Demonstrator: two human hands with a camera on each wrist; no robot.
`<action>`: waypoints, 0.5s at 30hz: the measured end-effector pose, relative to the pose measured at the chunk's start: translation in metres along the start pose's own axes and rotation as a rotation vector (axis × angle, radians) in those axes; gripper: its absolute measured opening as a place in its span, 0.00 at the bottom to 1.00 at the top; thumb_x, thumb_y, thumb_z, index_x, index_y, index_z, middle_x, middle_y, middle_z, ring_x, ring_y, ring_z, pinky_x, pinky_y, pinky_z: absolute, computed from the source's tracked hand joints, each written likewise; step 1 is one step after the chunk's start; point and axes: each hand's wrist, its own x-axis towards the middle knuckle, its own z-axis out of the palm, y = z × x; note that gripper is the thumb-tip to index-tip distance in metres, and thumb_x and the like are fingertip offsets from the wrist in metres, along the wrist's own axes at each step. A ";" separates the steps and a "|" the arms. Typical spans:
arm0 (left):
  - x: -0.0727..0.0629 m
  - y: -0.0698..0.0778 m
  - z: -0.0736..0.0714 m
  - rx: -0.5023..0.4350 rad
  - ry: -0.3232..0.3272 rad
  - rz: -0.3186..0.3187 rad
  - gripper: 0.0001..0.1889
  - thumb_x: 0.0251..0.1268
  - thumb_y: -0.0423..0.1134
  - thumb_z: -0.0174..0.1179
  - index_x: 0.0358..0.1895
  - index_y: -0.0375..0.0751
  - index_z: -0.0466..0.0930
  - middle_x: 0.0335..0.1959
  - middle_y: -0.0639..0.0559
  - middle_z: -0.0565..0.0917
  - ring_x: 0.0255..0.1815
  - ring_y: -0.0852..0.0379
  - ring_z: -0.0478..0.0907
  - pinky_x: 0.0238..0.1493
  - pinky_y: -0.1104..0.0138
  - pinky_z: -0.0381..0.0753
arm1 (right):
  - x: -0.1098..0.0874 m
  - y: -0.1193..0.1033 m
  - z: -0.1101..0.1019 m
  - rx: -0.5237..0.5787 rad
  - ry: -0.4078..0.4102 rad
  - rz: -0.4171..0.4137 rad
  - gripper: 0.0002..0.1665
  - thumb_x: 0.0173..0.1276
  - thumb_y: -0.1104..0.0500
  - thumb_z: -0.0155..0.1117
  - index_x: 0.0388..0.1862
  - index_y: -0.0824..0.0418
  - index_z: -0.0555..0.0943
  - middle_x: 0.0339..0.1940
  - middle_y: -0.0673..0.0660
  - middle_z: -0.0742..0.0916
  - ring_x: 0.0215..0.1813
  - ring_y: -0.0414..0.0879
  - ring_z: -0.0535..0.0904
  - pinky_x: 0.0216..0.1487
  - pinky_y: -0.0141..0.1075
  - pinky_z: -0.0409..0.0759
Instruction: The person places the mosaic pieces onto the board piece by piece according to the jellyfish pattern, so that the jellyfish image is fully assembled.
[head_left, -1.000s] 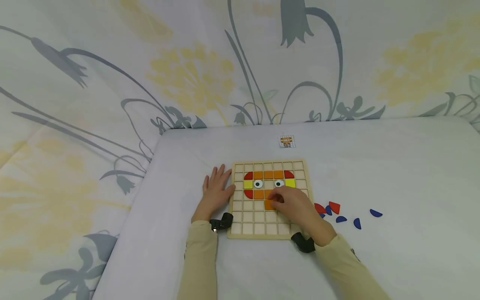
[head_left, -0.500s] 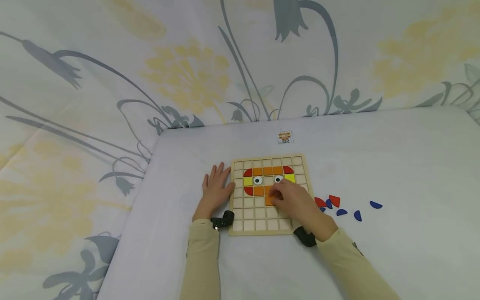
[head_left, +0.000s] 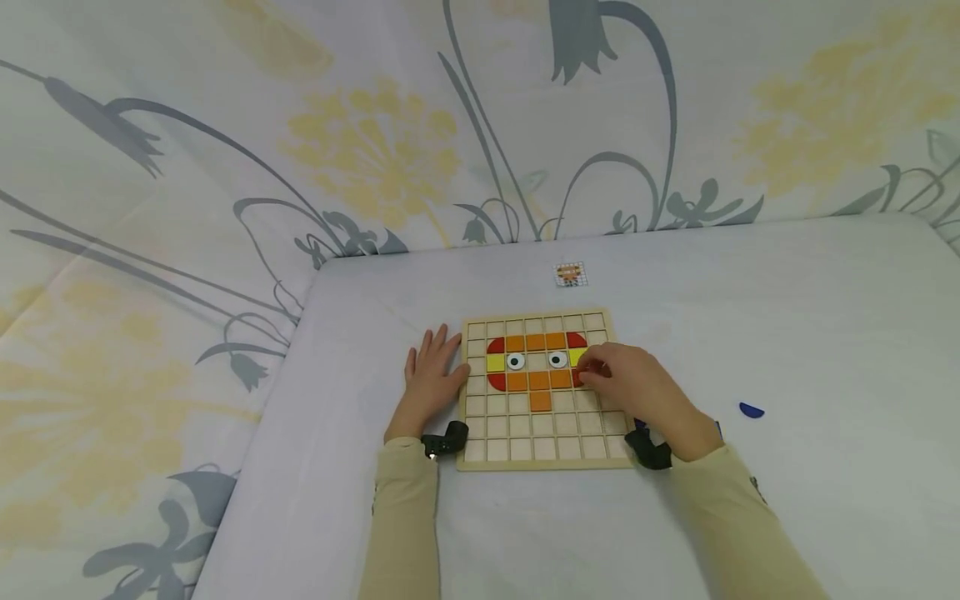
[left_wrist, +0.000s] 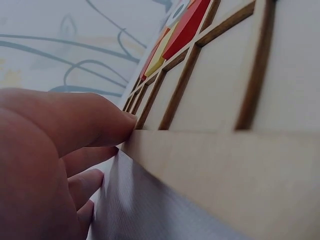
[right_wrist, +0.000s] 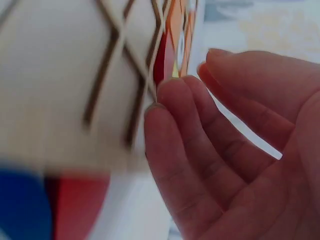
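Note:
A wooden grid board [head_left: 540, 466] bears a face pattern of red, orange and yellow tiles with two eye discs [head_left: 515, 362]. My left hand [head_left: 431, 385] lies flat beside the board, thumb [left_wrist: 107, 122] against its left edge. Over the board's right side is my right hand [head_left: 636, 385], its fingertips by the red quarter-round tile [head_left: 576, 379] and the yellow tile [head_left: 576, 357]. In the right wrist view its thumb [right_wrist: 260, 70] stands apart from the loosely bent fingers [right_wrist: 175, 165], and nothing shows between them. One orange tile [head_left: 540, 401] sits below the orange row.
A small printed picture card [head_left: 571, 274] lies behind the board. To the right lies a blue half-round piece [head_left: 752, 410]. Other loose blue [right_wrist: 22, 205] and red [right_wrist: 80, 202] pieces lie beside the board, largely hidden by the right hand and wrist in the head view.
My right hand has moved right from the lower orange tile to the red tile at the pattern's right side. The orange tiles it covered now show. The left hand stays at the board's edge.

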 end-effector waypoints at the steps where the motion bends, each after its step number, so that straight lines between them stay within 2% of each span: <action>1: 0.000 0.000 0.000 -0.001 0.000 0.001 0.28 0.63 0.45 0.48 0.67 0.45 0.58 0.71 0.49 0.48 0.70 0.51 0.35 0.64 0.51 0.30 | -0.001 0.003 -0.003 0.007 -0.004 0.012 0.07 0.61 0.57 0.60 0.36 0.58 0.80 0.30 0.50 0.80 0.33 0.46 0.71 0.38 0.39 0.72; 8: 0.000 0.002 0.000 -0.005 -0.004 0.004 0.28 0.63 0.46 0.48 0.67 0.45 0.58 0.71 0.49 0.48 0.70 0.51 0.35 0.64 0.51 0.30 | -0.012 0.022 -0.021 0.026 -0.057 0.086 0.10 0.63 0.57 0.58 0.40 0.59 0.80 0.34 0.53 0.81 0.36 0.48 0.72 0.42 0.43 0.74; 12: 0.000 0.001 0.000 -0.002 -0.018 -0.005 0.28 0.63 0.46 0.47 0.67 0.46 0.57 0.71 0.49 0.47 0.70 0.51 0.34 0.64 0.52 0.29 | -0.017 0.031 -0.031 0.050 -0.103 0.139 0.11 0.63 0.57 0.56 0.41 0.59 0.79 0.34 0.54 0.81 0.33 0.47 0.72 0.35 0.39 0.74; 15: 0.000 -0.001 0.000 0.004 -0.018 -0.011 0.28 0.64 0.46 0.47 0.67 0.46 0.57 0.71 0.50 0.46 0.70 0.52 0.34 0.64 0.52 0.29 | -0.020 0.039 -0.038 0.051 -0.147 0.156 0.11 0.63 0.56 0.56 0.41 0.59 0.79 0.34 0.53 0.80 0.33 0.46 0.72 0.35 0.39 0.73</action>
